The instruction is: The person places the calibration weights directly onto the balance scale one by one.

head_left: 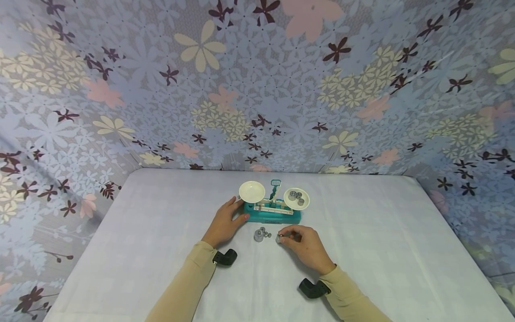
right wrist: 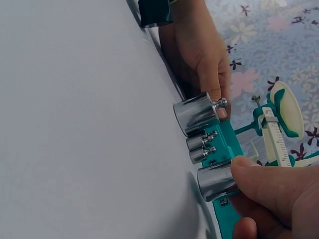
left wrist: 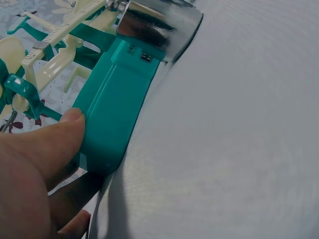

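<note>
Prob. weight-picking: our R hand [head_left: 304,247] pinches a silver metal cylinder [right wrist: 214,182], 6 o'clock of the teal plastic balance [head_left: 273,218] our L hand [head_left: 223,225] grips; next likely needs steady lift.

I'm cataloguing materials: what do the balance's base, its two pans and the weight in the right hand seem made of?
Base: probably moulded plastic, satin teal, from its even colour and rounded edges.
Pans: perhaps smooth plastic, from their even cream surface; enamelled metal is possible.
Weight in the right hand: polished metal, perhaps plated, from its bright highlights.
</note>
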Action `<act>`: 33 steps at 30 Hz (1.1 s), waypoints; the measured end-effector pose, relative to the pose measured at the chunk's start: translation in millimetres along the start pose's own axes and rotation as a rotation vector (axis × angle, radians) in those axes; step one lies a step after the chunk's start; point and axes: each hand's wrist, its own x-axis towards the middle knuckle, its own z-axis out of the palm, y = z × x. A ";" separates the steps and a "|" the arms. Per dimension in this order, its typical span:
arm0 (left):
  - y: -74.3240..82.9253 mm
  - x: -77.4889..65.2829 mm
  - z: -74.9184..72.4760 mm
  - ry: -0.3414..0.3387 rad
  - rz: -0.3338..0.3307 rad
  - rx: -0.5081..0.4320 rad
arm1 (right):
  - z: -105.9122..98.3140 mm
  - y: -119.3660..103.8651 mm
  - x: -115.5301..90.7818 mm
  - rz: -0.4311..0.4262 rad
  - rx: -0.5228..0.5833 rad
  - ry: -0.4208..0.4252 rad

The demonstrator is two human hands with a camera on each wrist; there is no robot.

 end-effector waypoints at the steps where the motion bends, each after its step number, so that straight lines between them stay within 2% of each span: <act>1: 0.2 -0.1 -0.1 -0.001 -0.003 -0.001 | -0.3 -0.2 0.1 0.004 -0.002 -0.001; 20: 0.1 -1.5 -0.3 -0.003 -0.008 0.003 | -5.2 -6.5 -1.4 -0.006 0.007 0.008; 33: 1.1 -0.8 -0.4 -0.008 -0.020 0.004 | -10.0 -10.7 -1.6 -0.063 0.025 0.038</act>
